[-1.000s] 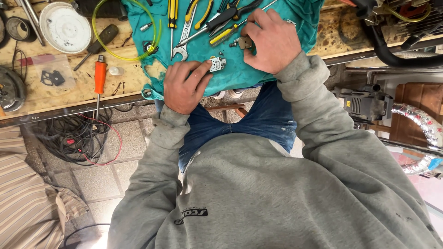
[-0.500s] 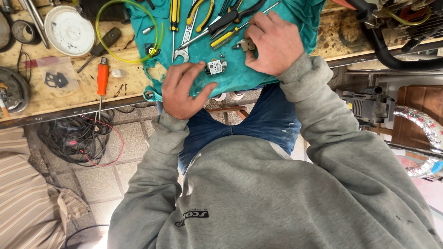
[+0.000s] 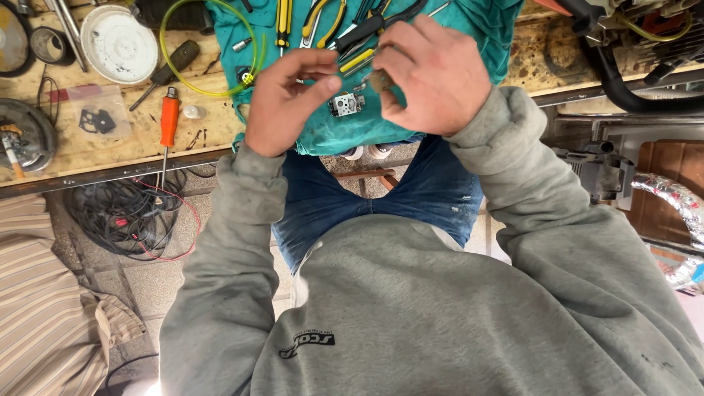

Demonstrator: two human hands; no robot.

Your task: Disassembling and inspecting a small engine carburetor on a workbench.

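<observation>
My right hand [image 3: 433, 73] is raised over a teal cloth [image 3: 381, 136] on the wooden bench and pinches a small brownish metal part [image 3: 378, 79] at its fingertips. My left hand [image 3: 286, 103] hovers close beside it with thumb and fingers spread, holding nothing. A small grey metal carburettor-like block [image 3: 345, 105] lies on the cloth just below and between the two hands. Yellow-handled pliers [image 3: 324, 18] and other hand tools lie on the cloth beyond the hands, partly hidden by them.
An orange-handled screwdriver [image 3: 169, 121], a loop of yellow-green tube [image 3: 209, 88] and a white round lid [image 3: 117, 44] lie on the bench [image 3: 73, 158] at left. A small engine [image 3: 638, 29] sits at top right. Coiled cables [image 3: 125, 213] lie on the floor.
Both hands have lifted off the cloth and drawn together. The left hand has opened its fingers, and the right hand now shows the small part at its fingertips.
</observation>
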